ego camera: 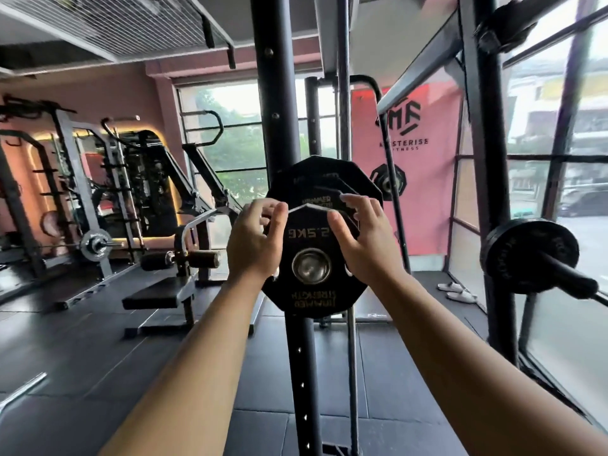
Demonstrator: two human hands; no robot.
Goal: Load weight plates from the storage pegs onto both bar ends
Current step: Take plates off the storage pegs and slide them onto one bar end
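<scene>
**Q:** State the grip condition.

**A:** The left hand (253, 238) clasps the upper left edge of the front weight plate (307, 233), thumb on the face and fingers curled over the rim. The right hand (362, 245) clasps the upper right edge in the same manner. Motion blur hides how far the fingertips reach behind the rim.

**Q:** Where is the plate?

**A:** It is seated on the storage peg (311, 265), whose steel end shows through the centre bore. The peg projects from the black rack upright (273, 93).

**Q:** What markings are legible?

**A:** The plate face reads "2.5KG" above the bore and "HAMMER STRENGTH" below it, both inverted. The rear plates (316, 174), stacked behind it on the same peg, show "HAMMER"; the lettering below that word is too blurred to read. The pink banner (431, 199) behind the rack carries a hexagonal logo and "STERISE", with "ITNESS" beneath. A bar covers the first letters of both lines.

**Q:** What else is obscured or cut off?

**A:** To the right, a barbell sleeve (569, 278) carries a loaded plate (526, 251) with embossed lettering that cannot be read, and the bar runs out of frame. White slippers (457, 291) lie on the floor beyond the rack. The gym machines at left are blurred.
</scene>
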